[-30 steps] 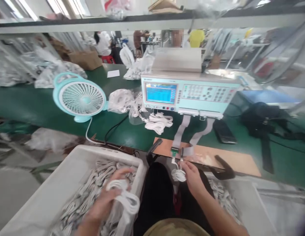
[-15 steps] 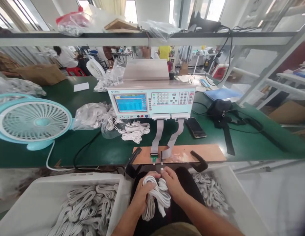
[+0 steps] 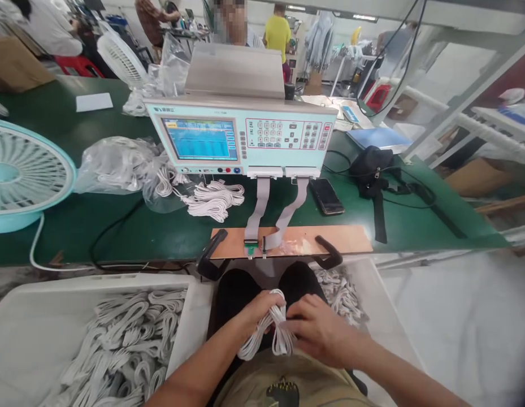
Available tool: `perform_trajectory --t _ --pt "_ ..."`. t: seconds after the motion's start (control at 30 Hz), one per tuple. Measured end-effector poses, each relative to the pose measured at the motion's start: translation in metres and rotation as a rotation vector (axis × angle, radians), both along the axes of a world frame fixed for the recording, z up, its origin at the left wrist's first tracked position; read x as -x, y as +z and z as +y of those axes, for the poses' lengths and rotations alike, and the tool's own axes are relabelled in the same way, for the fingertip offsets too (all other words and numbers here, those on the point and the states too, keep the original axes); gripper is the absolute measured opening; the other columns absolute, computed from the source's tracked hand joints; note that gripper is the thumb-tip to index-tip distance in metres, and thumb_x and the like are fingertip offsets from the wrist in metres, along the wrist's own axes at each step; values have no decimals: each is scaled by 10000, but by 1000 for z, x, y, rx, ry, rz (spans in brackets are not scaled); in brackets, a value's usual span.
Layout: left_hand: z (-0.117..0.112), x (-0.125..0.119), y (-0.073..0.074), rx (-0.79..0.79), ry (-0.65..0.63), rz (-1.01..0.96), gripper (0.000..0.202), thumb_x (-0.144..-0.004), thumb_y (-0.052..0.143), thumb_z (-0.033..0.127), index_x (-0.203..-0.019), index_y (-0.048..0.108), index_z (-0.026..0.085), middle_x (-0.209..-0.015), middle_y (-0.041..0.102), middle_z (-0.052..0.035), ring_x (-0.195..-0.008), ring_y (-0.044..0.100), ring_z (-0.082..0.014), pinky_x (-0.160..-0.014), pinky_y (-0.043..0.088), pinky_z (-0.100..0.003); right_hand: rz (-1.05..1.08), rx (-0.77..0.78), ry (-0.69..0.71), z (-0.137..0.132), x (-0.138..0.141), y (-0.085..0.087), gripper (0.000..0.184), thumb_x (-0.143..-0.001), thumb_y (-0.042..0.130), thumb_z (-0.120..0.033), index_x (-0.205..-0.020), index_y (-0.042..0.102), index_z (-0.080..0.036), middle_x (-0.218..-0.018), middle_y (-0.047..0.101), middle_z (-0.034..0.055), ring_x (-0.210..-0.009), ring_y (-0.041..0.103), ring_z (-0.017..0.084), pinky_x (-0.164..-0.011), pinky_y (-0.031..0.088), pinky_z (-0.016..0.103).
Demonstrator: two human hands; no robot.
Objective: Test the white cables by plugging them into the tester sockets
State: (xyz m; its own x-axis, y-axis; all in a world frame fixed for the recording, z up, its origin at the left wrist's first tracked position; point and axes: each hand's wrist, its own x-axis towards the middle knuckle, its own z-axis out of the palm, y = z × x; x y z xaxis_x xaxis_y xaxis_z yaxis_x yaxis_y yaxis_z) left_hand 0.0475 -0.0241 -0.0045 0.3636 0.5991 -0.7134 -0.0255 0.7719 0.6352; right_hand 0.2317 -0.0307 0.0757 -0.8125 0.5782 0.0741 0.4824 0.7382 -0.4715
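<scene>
A looped bundle of white cable (image 3: 283, 338) hangs above my lap, pinched in the middle so its loops fan out below. My left hand (image 3: 260, 312) is closed around the upper part of the bundle. From the right, my right hand (image 3: 325, 330) has its curled fingers against the bundle's side; its fingertips are slightly blurred and partly hidden. Beyond my knees, two small connectors (image 3: 257, 256) stick out at the front edge of a copper-coloured board (image 3: 351, 239). Grey ribbon cables (image 3: 259, 209) run from them to a bench tester (image 3: 283, 155) with a lit screen.
White bins hold bundled cables at my left (image 3: 183, 339) and right (image 3: 378, 294). Black clamps (image 3: 213, 254) grip the board at the table edge. A loose cable bundle (image 3: 215, 199), a phone (image 3: 327, 196), a black bag (image 3: 372, 169) and a blue fan (image 3: 25, 186) occupy the green table.
Both hands have drawn back from the connectors toward my body with the cable bundle. The cable end no longer sits at the connectors. My view has tilted down and shifted.
</scene>
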Motion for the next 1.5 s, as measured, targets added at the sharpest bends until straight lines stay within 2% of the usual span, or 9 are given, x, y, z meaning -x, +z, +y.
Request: perform_trajectory --t 0.07,0.2,0.37,0.43,0.6,0.83,1.07,1.27,1.5 --pt "-2 -12 -3 -3 -97 15 146 -608 543 247 -504 545 144 -360 460 20 -289 382 -104 -291 208 -210 41 -153 149 -7 20 0 186 -794 550 -308 -900 675 -221 -890 651 37 -805 547 187 -701 462 310" --pt "-15 -20 -9 -21 -192 46 247 -647 603 325 -488 548 145 -340 433 33 -304 358 -101 -323 213 -227 135 -297 303 -8 27 -15 403 -878 362 -257 -616 654 -164 -630 649 -2 -647 559 109 -665 490 199" --pt "-26 -22 -21 -44 -254 51 384 -726 520 490 -529 566 164 -348 440 34 -313 352 -104 -360 248 -239 249 422 358 -3 6 -17 224 -868 428 -181 -940 641 -173 -859 684 61 -874 599 132 -837 437 263" --pt "-25 -28 -28 -89 -259 62 428 -734 503 510 -484 551 167 -357 430 33 -344 365 -106 -387 265 -245 220 560 342 -2 1 -16 233 -856 463 -226 -1014 633 -211 -931 673 68 -940 586 160 -872 411 296" --pt "-26 -31 -31 -265 -201 131 291 -727 557 415 -561 596 178 -474 520 32 -515 459 -124 -494 319 -229 233 688 122 -6 -11 -33 216 -827 512 -314 -933 676 -223 -814 664 55 -814 584 185 -774 431 298" --pt "-50 3 2 -343 -259 117 88 -637 641 232 -640 639 144 -573 572 27 -549 461 -105 -504 304 -194 384 920 -383 -31 -21 -65 228 -819 517 -355 -767 643 -171 -693 564 2 -608 481 130 -563 368 224" --pt "-37 7 16 -238 36 76 146 -597 676 215 -571 554 140 -471 489 50 -416 391 -63 -434 291 -184 568 791 -438 -8 23 -64 216 -834 486 -338 -732 566 -166 -657 494 -20 -610 429 121 -580 345 230" --pt "-13 32 35 -197 287 -93 211 -643 674 317 -719 539 174 -470 487 71 -304 351 -33 -306 231 -142 772 666 -574 34 70 -58 225 -827 491 -335 -661 490 -183 -610 424 -40 -587 382 114 -567 333 231" --pt "-5 39 24 -116 590 -239 216 -656 636 318 -794 578 162 -478 513 45 -330 436 -59 -294 283 -135 912 787 -738 53 100 -66 260 -758 561 -385 -607 493 -185 -535 442 -53 -496 367 100 -503 311 228"
